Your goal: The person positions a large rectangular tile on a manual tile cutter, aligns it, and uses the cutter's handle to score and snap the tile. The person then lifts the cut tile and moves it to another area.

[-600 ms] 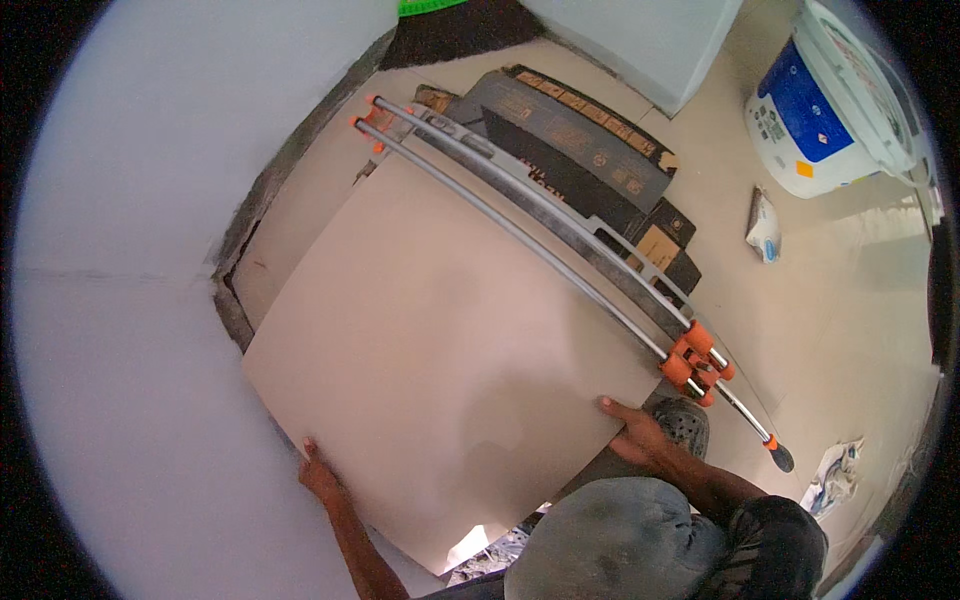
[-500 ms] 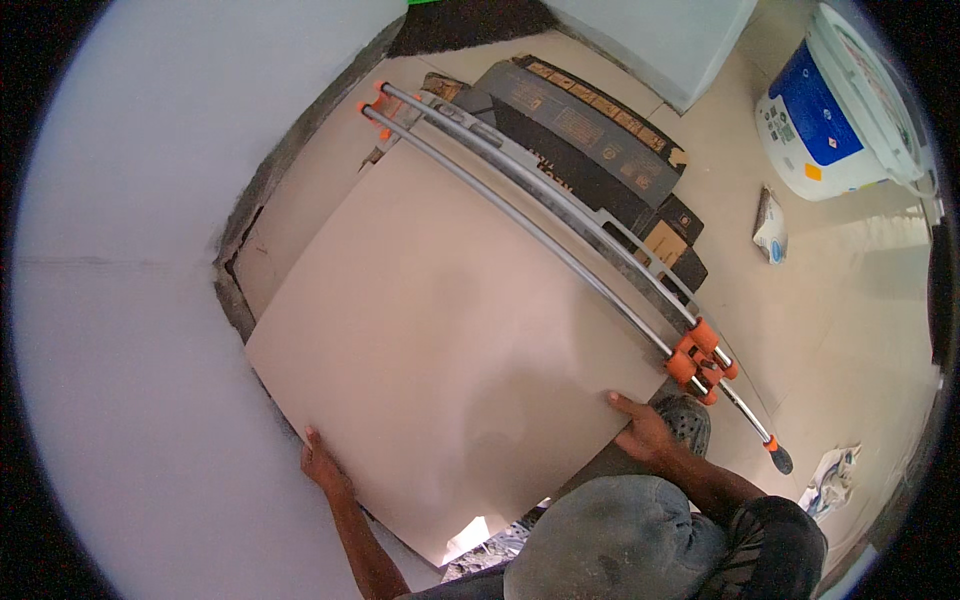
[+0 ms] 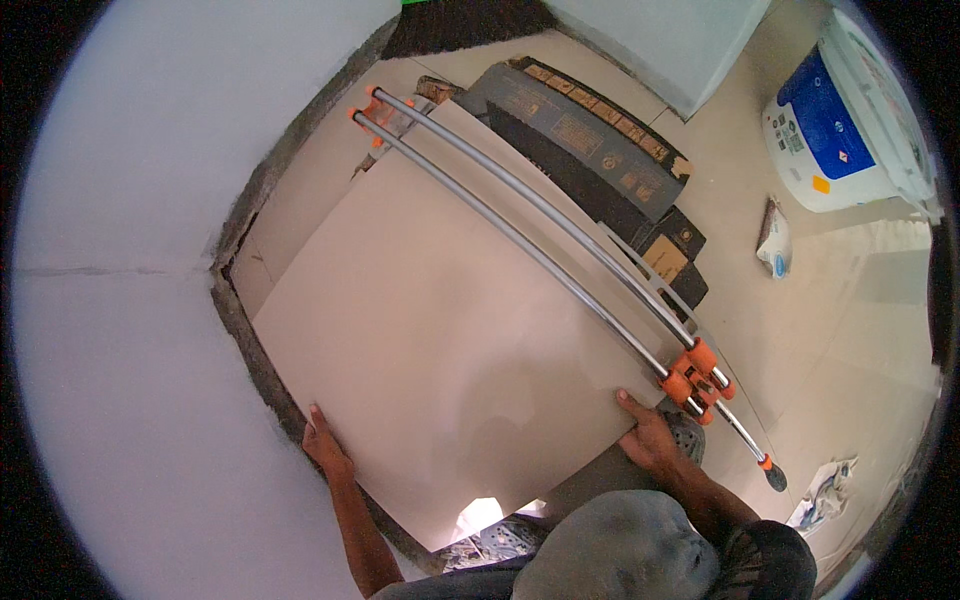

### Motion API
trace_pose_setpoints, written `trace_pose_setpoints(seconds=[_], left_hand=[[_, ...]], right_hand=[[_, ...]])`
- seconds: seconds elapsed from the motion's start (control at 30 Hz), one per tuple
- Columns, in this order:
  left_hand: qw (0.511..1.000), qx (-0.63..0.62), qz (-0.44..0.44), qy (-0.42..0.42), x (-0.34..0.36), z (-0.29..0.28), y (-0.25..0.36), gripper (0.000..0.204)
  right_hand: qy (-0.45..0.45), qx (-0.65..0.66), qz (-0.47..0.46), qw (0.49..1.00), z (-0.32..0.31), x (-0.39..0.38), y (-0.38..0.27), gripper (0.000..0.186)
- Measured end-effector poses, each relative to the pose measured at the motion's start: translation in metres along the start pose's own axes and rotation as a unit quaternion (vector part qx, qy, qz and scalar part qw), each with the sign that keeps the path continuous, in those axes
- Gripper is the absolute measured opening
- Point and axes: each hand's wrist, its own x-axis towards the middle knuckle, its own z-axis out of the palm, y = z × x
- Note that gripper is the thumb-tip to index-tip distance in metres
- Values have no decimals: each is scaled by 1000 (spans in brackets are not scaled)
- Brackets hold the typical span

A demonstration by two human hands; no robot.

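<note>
A large beige floor tile [image 3: 430, 330] lies at a slant across a manual tile cutter, reaching under its two metal rails [image 3: 520, 235]. The cutter's orange carriage [image 3: 695, 385] sits at the near right end of the rails, its handle pointing down to the right. My left hand [image 3: 328, 450] grips the tile's left edge close to the wall, thumb on top. On the right edge, my right hand [image 3: 648, 430] holds the tile with its thumb above. The fingers under the tile are hidden, as is most of the cutter's base.
Flattened dark cardboard [image 3: 580, 125] lies beyond the rails. A white and blue bucket [image 3: 840, 130] stands at far right, with a torn packet [image 3: 773, 240] near it. A white wall [image 3: 130, 330] runs along the left. Broom bristles [image 3: 465, 28] touch the floor at the back.
The tile has slid away from me, and its far corner now shows beyond both rails. Both hands have kept their hold on it. The carriage remains at the near end.
</note>
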Motion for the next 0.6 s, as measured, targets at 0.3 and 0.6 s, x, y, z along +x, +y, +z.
trace_pose_setpoints(seconds=[0.3, 0.6], left_hand=[[994, -90, -68, 13, -11, -3, -40, 52], [981, -126, -146, -22, -3, -20, -52, 73]], right_hand=[[-55, -275, -125, 952, -75, 24, 24, 52], [-64, -424, -81, 900, -65, 13, 0, 50]])
